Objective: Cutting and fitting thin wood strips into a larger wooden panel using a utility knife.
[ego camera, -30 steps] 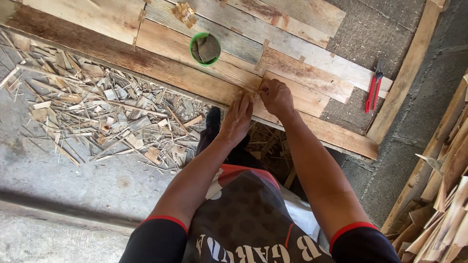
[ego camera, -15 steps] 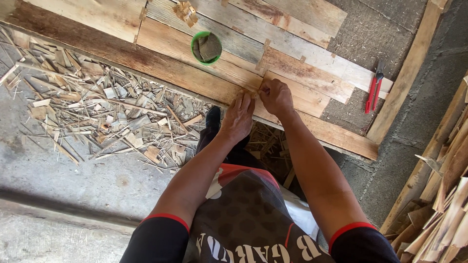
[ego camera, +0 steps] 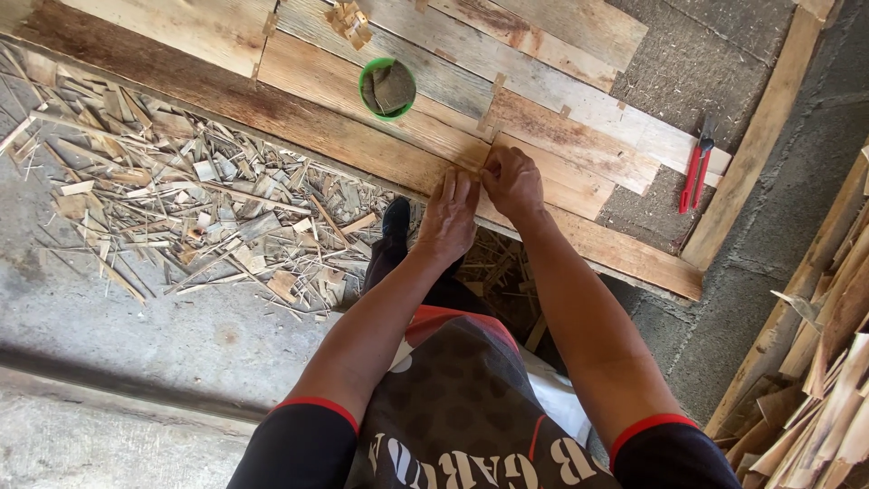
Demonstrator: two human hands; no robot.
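Rough wooden planks (ego camera: 362, 136) lie side by side across a frame on the ground. My left hand (ego camera: 450, 213) rests flat with fingers together on the near plank's edge. Beside it, touching it, my right hand (ego camera: 513, 181) pinches something small at the seam between two planks; what it grips is hidden under the fingers. Small wooden wedges (ego camera: 486, 118) stick up in the gaps between planks. A green round tub (ego camera: 387, 88) stands on the planks beyond my hands.
Red-handled pliers (ego camera: 695, 166) lie at the right end of the planks. A heap of wood splinters (ego camera: 199, 199) covers the concrete floor on the left. Stacked wood offcuts (ego camera: 833, 380) lean at the right edge. A long batten (ego camera: 760, 136) runs diagonally at right.
None of note; both hands stay at the same seam, with only slight finger movement.
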